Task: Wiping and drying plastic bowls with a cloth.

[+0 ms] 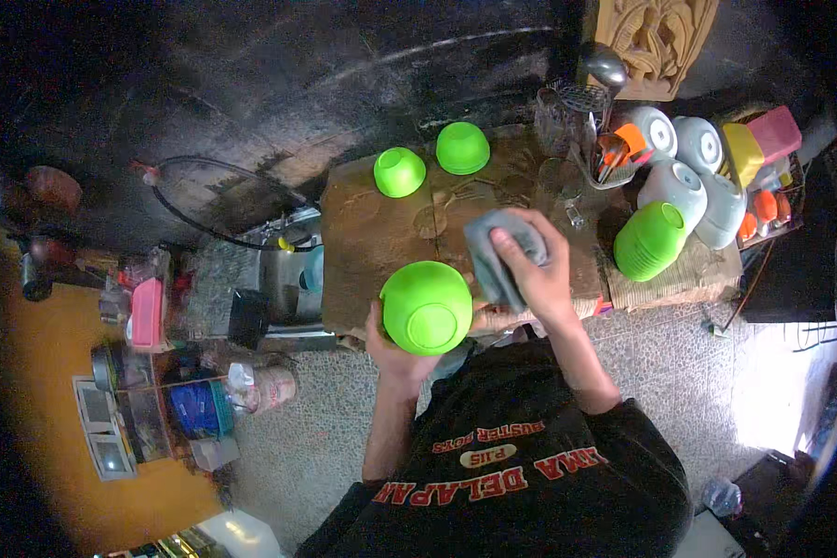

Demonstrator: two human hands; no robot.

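My left hand (pixel 397 359) grips a bright green bowl (pixel 427 303) from below, its round base facing up towards me. In my right hand (pixel 537 268) is a folded grey cloth (pixel 495 254), a little to the right of that bowl and apart from it. Beyond my hands, two places on the brown table covering hold green bowls turned upside down: one bowl (pixel 399 172) on the left, and a short stack (pixel 463 148) beside it. A taller stack of green bowls (pixel 649 240) leans at the right against white bowls (pixel 673 192).
A utensil basket (pixel 610 167) with spoons stands at the back right. Near it lies a small clear glass item (pixel 574 213). The steel sink (pixel 289 279) adjoins the table's left end, with a black hose (pixel 202 230) arching over it. A wire basket (pixel 774 227) edges the far right.
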